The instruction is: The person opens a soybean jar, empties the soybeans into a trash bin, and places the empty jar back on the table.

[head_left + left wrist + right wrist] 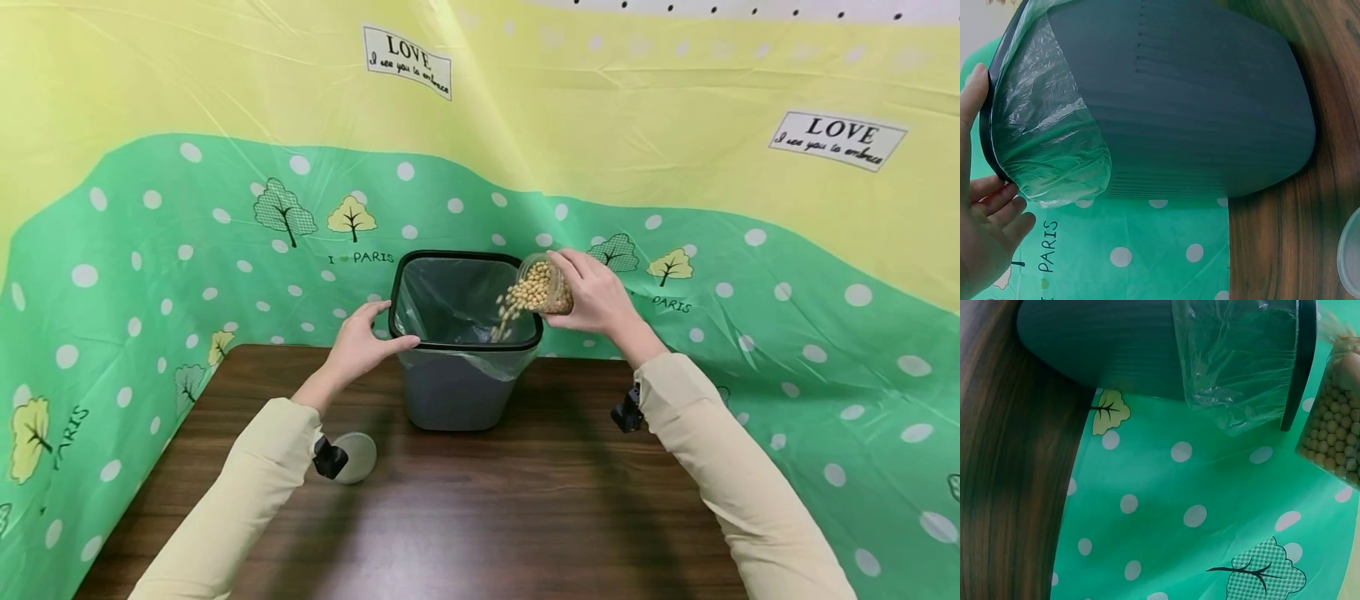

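A dark grey trash can (457, 392) with a black rim and a clear plastic liner (1054, 144) stands upright at the table's back edge. At its left corner, my left hand (362, 340) holds the rim, thumb along the front and fingers towards the back. My right hand (596, 293) grips a clear jar (558, 292) of soybeans, tipped over the can's right rim. Loose soybeans (513, 300) spill from the jar's mouth into the can. In the right wrist view, many soybeans (1335, 428) still fill the jar, and most of that hand lies outside the frame.
A round translucent lid (357, 458) lies on the dark wooden table (480, 517), partly behind the left wrist's black camera (328, 458). A green and yellow printed cloth (225, 200) hangs close behind the can and along both sides.
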Available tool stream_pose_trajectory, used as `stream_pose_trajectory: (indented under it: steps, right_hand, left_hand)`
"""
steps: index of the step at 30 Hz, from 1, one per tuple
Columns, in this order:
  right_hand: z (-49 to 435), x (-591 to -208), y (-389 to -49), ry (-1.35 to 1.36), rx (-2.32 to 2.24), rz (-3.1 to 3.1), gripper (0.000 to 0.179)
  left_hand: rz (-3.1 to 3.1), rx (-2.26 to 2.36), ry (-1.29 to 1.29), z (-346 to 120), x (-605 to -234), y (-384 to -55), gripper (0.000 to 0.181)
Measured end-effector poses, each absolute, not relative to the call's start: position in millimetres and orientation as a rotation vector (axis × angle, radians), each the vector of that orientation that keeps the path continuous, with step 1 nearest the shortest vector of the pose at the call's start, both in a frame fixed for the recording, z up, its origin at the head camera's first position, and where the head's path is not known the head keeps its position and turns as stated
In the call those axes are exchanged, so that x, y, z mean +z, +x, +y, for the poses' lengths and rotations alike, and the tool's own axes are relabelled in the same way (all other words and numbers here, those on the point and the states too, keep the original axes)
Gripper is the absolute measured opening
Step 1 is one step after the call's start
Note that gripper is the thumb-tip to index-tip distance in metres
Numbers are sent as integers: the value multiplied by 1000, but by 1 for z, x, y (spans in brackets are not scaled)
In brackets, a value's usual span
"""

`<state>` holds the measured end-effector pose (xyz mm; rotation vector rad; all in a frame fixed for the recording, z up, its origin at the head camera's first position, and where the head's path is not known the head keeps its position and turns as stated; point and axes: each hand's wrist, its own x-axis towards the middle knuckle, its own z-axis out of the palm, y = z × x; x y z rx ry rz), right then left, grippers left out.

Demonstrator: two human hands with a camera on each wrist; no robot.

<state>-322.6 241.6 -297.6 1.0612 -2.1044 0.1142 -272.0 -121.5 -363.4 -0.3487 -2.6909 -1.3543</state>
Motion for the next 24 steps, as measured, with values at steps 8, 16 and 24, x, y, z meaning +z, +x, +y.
stream_pose_trajectory:
  steps: [8,16,24]
  right_hand:
    - [244,-295,-324,1109,33,-2043,90]
    - [245,-291,-326,1165,-21,-2002,89]
    - [244,-286,-326,1190,-102,-1990,91]
  left_hand:
    - [-2693,-1349,-345,-122,-364,-272,88]
    - [-2685,-1374,-345,-122,-365,-273,88]
    - [-2670,-1403,-338,-121,-366,-273,87]
